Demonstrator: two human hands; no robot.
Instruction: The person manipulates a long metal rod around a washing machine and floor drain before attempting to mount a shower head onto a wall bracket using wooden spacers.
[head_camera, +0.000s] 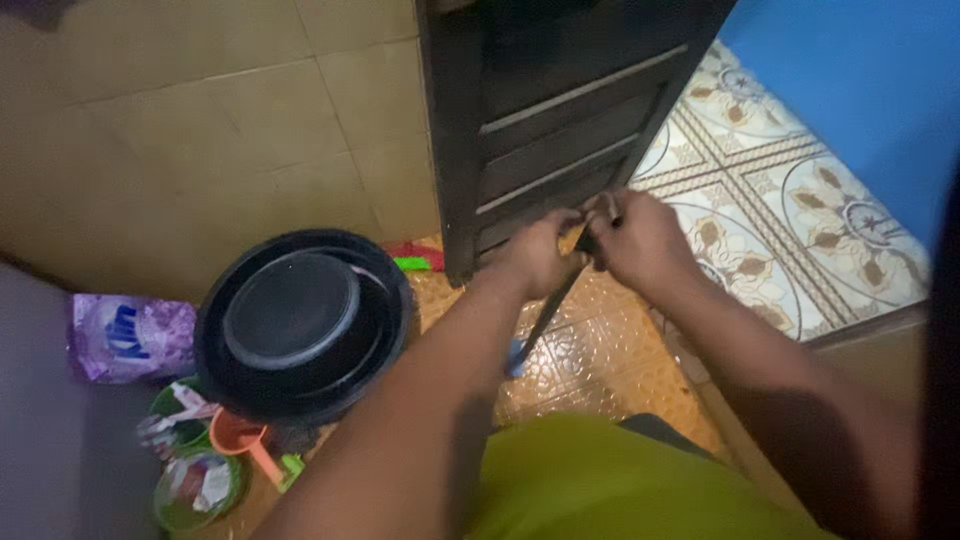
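Both hands meet at the foot of the dark slatted wooden door (560, 120). Left hand (540, 255) and right hand (640, 240) are each curled tight around the top of a thin dark stick handle (550, 305), which slants down to the amber patterned floor tiles (590, 350). Near the tiled wall's base sits a stack of black round plastic basins (300, 320).

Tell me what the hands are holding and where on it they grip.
Both the left hand and the right hand close around the top end of a thin dark stick that slants down toward the floor; what it is cannot be told.
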